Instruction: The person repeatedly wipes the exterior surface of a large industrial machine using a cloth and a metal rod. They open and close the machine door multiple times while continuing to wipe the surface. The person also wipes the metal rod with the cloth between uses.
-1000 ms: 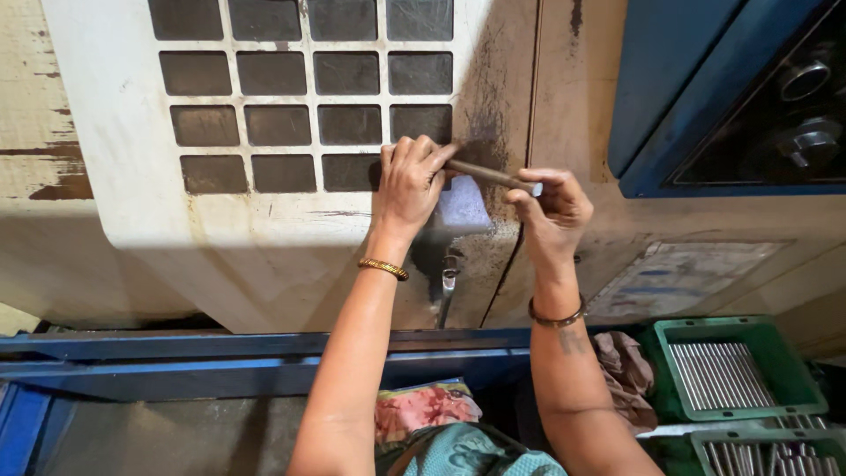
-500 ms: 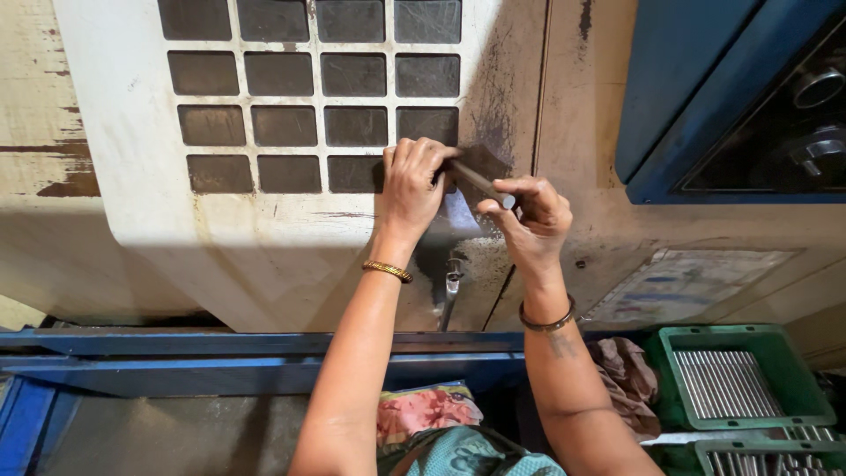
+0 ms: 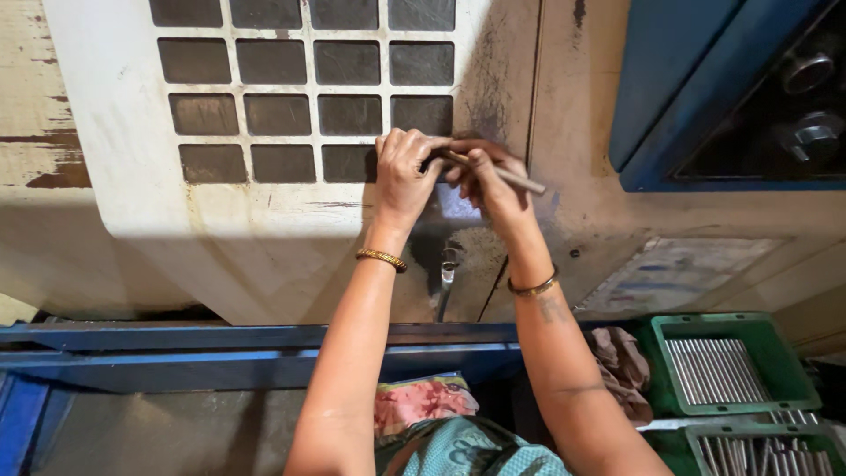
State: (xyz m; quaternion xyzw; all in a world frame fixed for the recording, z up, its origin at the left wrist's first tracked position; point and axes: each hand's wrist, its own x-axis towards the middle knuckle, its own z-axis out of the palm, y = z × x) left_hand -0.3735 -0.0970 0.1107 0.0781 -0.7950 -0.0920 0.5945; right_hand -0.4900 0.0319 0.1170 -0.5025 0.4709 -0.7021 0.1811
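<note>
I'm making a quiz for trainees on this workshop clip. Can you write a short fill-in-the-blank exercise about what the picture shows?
1. The right hand holds a thin metal ____ against the machine panel.
2. The left hand rests beside a grid of dark ____ openings.
3. Each wrist wears a gold ____.
4. The crate of metal rods at lower right is ____ in colour.

Missing words: rod; square; bangle; green
</note>
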